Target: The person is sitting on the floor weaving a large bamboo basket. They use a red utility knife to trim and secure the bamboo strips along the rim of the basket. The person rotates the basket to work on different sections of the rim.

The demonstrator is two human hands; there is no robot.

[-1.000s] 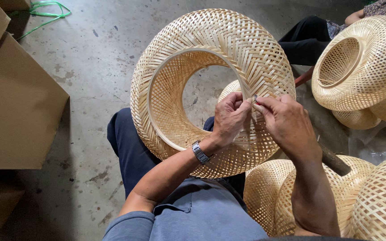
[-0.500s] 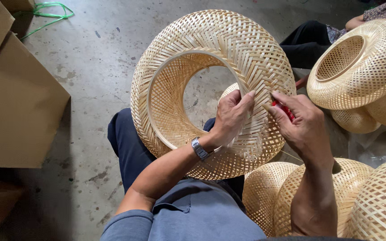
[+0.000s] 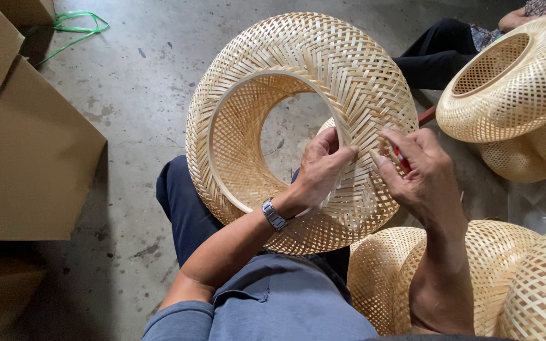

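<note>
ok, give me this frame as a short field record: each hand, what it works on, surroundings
left hand: grips inner rim of the woven bamboo shade, wrist through the opening
right hand: on shade's outer weave, grip on a small red tool
watch: left wrist
nearby: more woven shades, cardboard boxes, green strap
floor: concrete

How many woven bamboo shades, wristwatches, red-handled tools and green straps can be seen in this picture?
Woven bamboo shades: 7, one held by the left hand
Wristwatch: 1
Red-handled tool: 1, in the right hand
Green strap: 1
Total: 10
</note>
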